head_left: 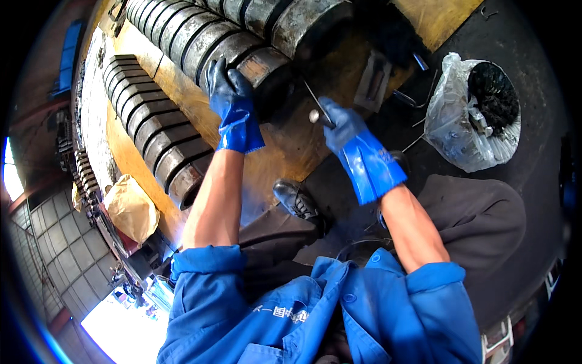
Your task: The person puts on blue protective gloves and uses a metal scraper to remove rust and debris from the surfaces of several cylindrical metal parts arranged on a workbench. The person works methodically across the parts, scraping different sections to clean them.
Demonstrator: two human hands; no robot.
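Observation:
My left hand [230, 100], in a blue rubber glove with a dark palm and fingers, rests against the near end of a row of thick, scuffed steel rings [203, 51]. Its fingers are stretched out and hold nothing. To the right, my right hand [348, 130] wears the same kind of glove and is closed round a tool with a thin metal rod [311, 91]. A round metal end [314, 116] sticks out beside its fingers. The rod points toward the dark open end of the ring row; whether it touches is unclear.
Another row of dark steel segments [151, 124] lies left on a yellowish surface; larger rings [303, 24] lie beyond. A plastic-lined container [451, 115] of black material stands right, near a bent metal rod [412, 100]. My shoe [295, 198] is below the hands. Brown paper [131, 209] lies left.

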